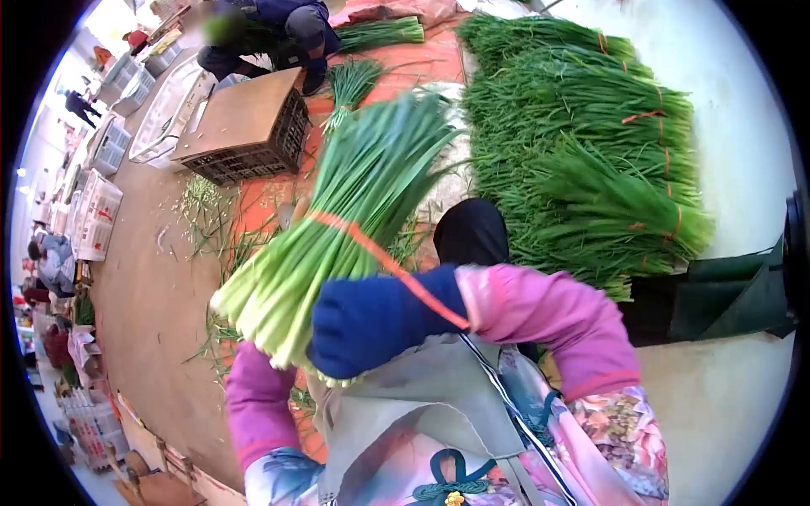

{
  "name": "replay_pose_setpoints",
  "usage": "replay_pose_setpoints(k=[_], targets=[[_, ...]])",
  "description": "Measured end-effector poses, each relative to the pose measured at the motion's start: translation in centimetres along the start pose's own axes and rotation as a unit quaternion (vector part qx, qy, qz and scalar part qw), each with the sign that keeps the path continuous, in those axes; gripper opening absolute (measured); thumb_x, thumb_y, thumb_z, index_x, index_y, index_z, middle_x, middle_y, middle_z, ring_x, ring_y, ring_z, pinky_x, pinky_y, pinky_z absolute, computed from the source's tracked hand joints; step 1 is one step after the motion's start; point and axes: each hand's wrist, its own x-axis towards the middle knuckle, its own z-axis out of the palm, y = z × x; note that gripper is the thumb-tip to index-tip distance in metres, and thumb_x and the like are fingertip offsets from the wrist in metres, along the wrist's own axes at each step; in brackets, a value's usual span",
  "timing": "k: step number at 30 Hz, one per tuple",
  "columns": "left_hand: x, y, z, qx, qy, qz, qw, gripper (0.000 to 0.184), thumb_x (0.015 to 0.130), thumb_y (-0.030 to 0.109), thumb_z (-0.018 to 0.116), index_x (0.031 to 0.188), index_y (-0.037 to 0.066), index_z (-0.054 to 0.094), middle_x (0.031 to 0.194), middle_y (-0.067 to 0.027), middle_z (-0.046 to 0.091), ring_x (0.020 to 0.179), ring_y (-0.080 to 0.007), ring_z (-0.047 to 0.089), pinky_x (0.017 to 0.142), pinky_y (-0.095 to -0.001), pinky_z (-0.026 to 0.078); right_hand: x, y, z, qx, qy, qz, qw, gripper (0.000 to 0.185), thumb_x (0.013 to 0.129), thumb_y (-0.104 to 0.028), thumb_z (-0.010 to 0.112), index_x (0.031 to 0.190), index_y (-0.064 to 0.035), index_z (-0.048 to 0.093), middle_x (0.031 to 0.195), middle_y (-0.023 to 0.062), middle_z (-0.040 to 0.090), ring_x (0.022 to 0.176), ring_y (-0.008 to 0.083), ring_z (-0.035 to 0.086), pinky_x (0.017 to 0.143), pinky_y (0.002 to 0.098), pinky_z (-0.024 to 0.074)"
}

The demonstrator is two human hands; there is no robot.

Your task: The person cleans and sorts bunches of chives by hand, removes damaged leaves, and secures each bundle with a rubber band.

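A large bunch of garlic chives (337, 215) is held up at a slant in front of me, pale stem ends toward me, leafy tops pointing away and blurred. An orange tie (371, 244) crosses its middle and runs over my right glove to the cuff. My right hand (384, 320), in a dark blue glove, is closed against the lower stems on the near side. My left arm in a purple sleeve (260, 401) reaches up behind the bunch, which hides that hand's fingers.
Tied bundles of chives (582, 152) lie stacked at right on a pale surface. A smaller bunch (353, 84) lies on the orange sheet (263, 198) ahead. A board-topped crate (240, 126) stands near a crouching person (278, 25). Leaf scraps (202, 202) litter the floor.
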Motion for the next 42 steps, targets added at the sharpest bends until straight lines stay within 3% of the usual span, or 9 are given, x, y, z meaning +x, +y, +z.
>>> replay_pose_setpoints(k=[4, 7, 8, 12, 19, 26, 30, 35, 42], targets=[[-7.8, 1.1, -1.6, -0.121, 0.098, -0.015, 0.988, 0.067, 0.083, 0.049, 0.046, 0.13, 0.003, 0.039, 0.129, -0.0171, 0.045, 0.11, -0.0324, 0.05, 0.093, -0.0435, 0.043, -1.1, -5.5, 4.4, 0.148, 0.051, 0.02, 0.987, 0.015, 0.069, -0.025, 0.053, 0.077, -0.012, 0.054, 0.069, -0.0012, 0.047, 0.066, 0.0155, 0.048, 0.06, 0.0345, 0.0377], [-11.9, 0.0, -0.3, 0.121, 0.287, 0.062, 0.948, 0.069, 0.08, 0.049, 0.049, 0.126, -0.001, 0.041, 0.116, -0.0189, 0.055, 0.1, -0.0339, 0.056, 0.087, -0.048, 0.046, -5.9, -4.2, 4.4, 0.31, -0.063, 0.297, 0.901, 0.014, 0.077, -0.019, 0.056, 0.087, -0.0104, 0.06, 0.076, 0.0064, 0.056, 0.07, 0.0239, 0.055, 0.064, 0.0388, 0.0428], [-14.7, 0.9, -1.7, 0.133, 0.315, 0.066, 0.938, 0.069, 0.078, 0.048, 0.051, 0.126, -0.001, 0.04, 0.116, -0.0182, 0.055, 0.1, -0.0342, 0.056, 0.087, -0.0478, 0.047, -10.3, -4.0, 5.6, 0.238, 0.09, 0.318, 0.913, 0.02, 0.077, -0.017, 0.059, 0.096, -0.0095, 0.061, 0.085, 0.0111, 0.06, 0.076, 0.0275, 0.057, 0.068, 0.0404, 0.045], [-20.6, 3.2, -5.9, 0.17, 0.328, 0.064, 0.927, 0.065, 0.071, 0.037, 0.06, 0.124, 0.001, 0.044, 0.115, -0.0166, 0.056, 0.1, -0.0331, 0.056, 0.088, -0.0475, 0.047, -19.3, -6.2, -2.5, -0.025, 0.009, 0.562, 0.827, 0.032, 0.075, -0.016, 0.066, 0.105, -0.0068, 0.059, 0.097, 0.0107, 0.062, 0.088, 0.0289, 0.059, 0.076, 0.0352, 0.0478], [-24.1, 1.2, -11.1, 0.305, 0.48, 0.002, 0.823, 0.06, 0.07, 0.012, 0.056, 0.127, 0.005, 0.04, 0.112, -0.0134, 0.055, 0.098, -0.0283, 0.055, 0.086, -0.0425, 0.047, -23.0, -12.0, -5.5, 0.034, 0.089, 0.745, 0.661, 0.031, 0.078, -0.006, 0.064, 0.107, -0.003, 0.057, 0.103, 0.0127, 0.062, 0.091, 0.0238, 0.06, 0.08, 0.0314, 0.0469], [-14.4, 0.3, -5.0, 0.432, 0.384, 0.134, 0.805, 0.092, 0.07, -0.002, 0.06, 0.144, 0.016, 0.007, 0.137, -0.0093, 0.034, 0.119, -0.0213, 0.04, 0.098, -0.0305, 0.033, -19.5, -7.9, -3.2, 0.125, 0.138, 0.684, 0.706, 0.027, 0.078, -0.002, 0.063, 0.105, -0.0006, 0.057, 0.106, 0.0143, 0.061, 0.091, 0.0215, 0.061, 0.081, 0.031, 0.0467], [-11.1, 1.7, -7.6, 0.522, 0.384, 0.142, 0.748, 0.092, 0.076, 0.004, 0.065, 0.143, 0.011, 0.002, 0.122, -0.0091, 0.05, 0.098, -0.0182, 0.055, 0.086, -0.0288, 0.044, -16.1, -4.7, -1.2, 0.145, 0.05, 0.535, 0.831, 0.027, 0.077, -0.007, 0.063, 0.103, -0.0042, 0.059, 0.091, 0.0133, 0.062, 0.081, 0.0265, 0.061, 0.07, 0.0338, 0.0479], [-9.5, 2.4, -6.9, 0.4, 0.474, 0.071, 0.782, 0.027, 0.082, 0.011, 0.062, 0.106, 0.0, 0.057, 0.09, -0.0082, 0.064, 0.073, -0.0166, 0.062, 0.064, -0.0286, 0.052, -10.9, -5.3, 5.0, 0.184, -0.142, 0.263, 0.937, 0.008, 0.073, -0.017, 0.053, 0.079, -0.012, 0.055, 0.067, 0.0063, 0.052, 0.063, 0.0246, 0.055, 0.054, 0.0384, 0.0423], [-10.7, -0.8, -4.6, 0.372, 0.454, 0.205, 0.783, 0.028, 0.08, 0.005, 0.06, 0.107, -0.002, 0.056, 0.094, -0.0087, 0.063, 0.077, -0.0186, 0.062, 0.07, -0.0296, 0.051, -3.4, -2.6, 6.1, 0.07, -0.064, 0.134, 0.986, 0.037, 0.072, -0.021, 0.052, 0.107, -0.0086, 0.053, 0.098, 0.0083, 0.054, 0.086, 0.022, 0.053, 0.089, 0.0443, 0.039]])
